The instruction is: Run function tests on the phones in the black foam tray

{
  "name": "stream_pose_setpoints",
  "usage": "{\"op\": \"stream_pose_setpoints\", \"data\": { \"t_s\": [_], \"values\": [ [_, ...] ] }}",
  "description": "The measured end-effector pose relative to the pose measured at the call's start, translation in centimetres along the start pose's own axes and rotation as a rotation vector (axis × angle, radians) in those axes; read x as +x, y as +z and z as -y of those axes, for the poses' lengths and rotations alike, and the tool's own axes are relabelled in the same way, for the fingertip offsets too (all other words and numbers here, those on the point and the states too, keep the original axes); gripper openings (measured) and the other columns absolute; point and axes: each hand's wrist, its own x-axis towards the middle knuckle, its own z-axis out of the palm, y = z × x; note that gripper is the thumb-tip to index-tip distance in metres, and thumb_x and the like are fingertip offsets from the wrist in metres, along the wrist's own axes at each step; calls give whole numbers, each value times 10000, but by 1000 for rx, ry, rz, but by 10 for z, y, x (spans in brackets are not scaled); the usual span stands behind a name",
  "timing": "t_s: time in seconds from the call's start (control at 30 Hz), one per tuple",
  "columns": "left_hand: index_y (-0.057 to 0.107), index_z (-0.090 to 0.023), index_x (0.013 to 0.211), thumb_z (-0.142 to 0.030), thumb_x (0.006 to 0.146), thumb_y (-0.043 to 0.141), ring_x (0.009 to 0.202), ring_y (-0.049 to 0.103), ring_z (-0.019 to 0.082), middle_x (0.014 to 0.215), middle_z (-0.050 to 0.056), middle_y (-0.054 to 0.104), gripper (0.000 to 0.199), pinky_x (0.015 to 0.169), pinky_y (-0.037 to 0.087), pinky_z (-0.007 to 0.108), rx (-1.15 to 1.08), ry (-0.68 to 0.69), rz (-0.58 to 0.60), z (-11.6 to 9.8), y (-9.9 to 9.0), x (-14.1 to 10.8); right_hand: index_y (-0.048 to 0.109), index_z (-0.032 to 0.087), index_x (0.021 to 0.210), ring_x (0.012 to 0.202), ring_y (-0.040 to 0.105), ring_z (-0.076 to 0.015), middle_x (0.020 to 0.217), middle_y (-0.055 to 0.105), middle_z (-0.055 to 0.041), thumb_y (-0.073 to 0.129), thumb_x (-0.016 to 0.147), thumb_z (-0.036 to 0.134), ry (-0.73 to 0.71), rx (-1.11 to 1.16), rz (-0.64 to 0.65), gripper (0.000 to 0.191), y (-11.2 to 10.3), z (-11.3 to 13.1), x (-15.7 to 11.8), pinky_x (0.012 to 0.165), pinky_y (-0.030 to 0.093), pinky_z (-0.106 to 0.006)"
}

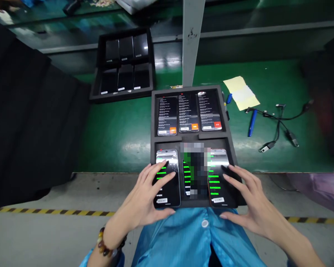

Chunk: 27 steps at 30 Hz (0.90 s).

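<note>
A black foam tray [193, 138] overhangs the bench's front edge close to my body, with phones lying in two rows. My left hand [143, 198] has its fingers spread over the near-left phone [169, 191], index and middle fingertips on or just above its screen. Likewise, my right hand [253, 204] reaches with parted fingers over the near-right phone [224, 183]. Both screens show green lines of text. Between them, a middle phone [186, 180] is mostly hidden by a blurred patch. Three far-row phones [167, 111] show white text and orange or red boxes.
Another black tray [93, 95] with several dark-screened phones stands at the back left. A grey post [192, 40] rises behind my tray. To the right lie yellow paper [239, 91], a blue pen [252, 124] and black cables [278, 124]. Black cloth [30, 118] hangs at left.
</note>
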Motion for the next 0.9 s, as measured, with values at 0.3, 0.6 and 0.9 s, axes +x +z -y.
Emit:
{"op": "stream_pose_setpoints", "data": {
  "t_s": [0.3,0.6,0.9],
  "values": [
    [500,-237,1602,-377,1149,518,1454,580,296,1580,113,627,475,1252,441,507,52,6,-60,-5,-9,83,455,277,1638,1493,500,-354,1555,603,-134,643,1077,361,82,64,-160,598,-2,3,30,1222,443,-589],
    [695,-171,962,-469,1175,391,907,690,257,910,95,719,476,878,502,385,46,-182,85,-37,-5,173,526,290,1579,1446,515,-358,1491,648,-121,483,1129,355,206,143,-287,456,3,0,16,1184,452,-606],
    [407,-219,723,-681,1119,356,625,489,160,660,-20,500,610,629,292,333,-384,-279,264,-5,-15,186,539,298,1584,1496,488,-329,1537,640,-93,405,1158,404,241,252,-277,459,-3,-10,-1,1205,445,-546]
  ]
}}
